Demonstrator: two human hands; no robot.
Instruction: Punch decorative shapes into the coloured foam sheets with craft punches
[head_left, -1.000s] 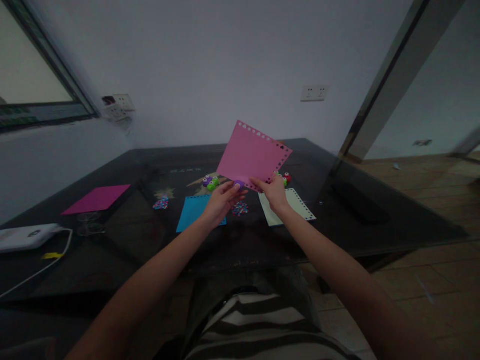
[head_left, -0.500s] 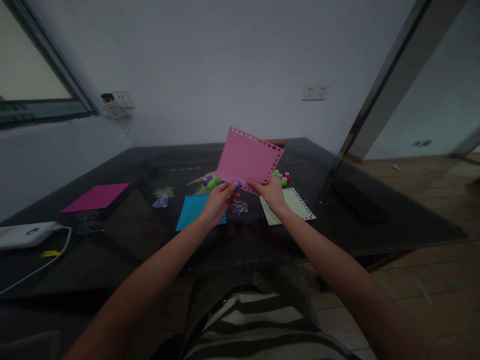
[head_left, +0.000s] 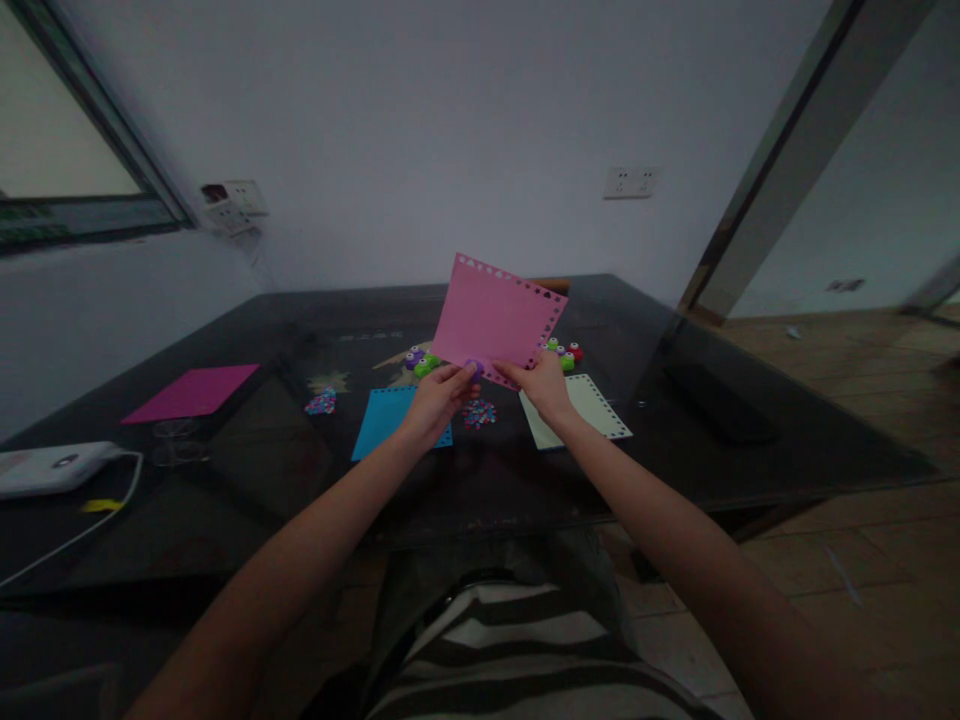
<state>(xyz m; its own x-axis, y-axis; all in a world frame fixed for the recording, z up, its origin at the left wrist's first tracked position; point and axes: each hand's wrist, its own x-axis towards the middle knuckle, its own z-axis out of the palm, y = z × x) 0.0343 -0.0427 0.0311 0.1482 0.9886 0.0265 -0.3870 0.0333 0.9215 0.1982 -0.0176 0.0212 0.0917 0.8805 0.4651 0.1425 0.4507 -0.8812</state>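
Note:
A pink sheet of paper (head_left: 499, 310) is held up tilted over the table, with small shaped holes along its top and right edges. My left hand (head_left: 437, 402) is closed around a small purple craft punch (head_left: 473, 369) at the sheet's lower edge. Pinched in my right hand (head_left: 546, 385) is the lower right part of the same sheet. Beneath my hands lie a blue sheet (head_left: 381, 420) with holes along its edge, a pale yellow-green sheet (head_left: 581, 412) with punched edges, and a heap of coloured paper bits (head_left: 480, 414).
Behind my hands stand green and purple punches (head_left: 422, 362) on the left and green and red ones (head_left: 568, 354) on the right. A magenta sheet (head_left: 191, 393), another confetti heap (head_left: 321, 402), clear round containers (head_left: 178, 443) and a white corded device (head_left: 56, 468) lie leftward.
Almost nothing differs. Both hands keep their hold on the sheet and the punch; the view has shifted very slightly.

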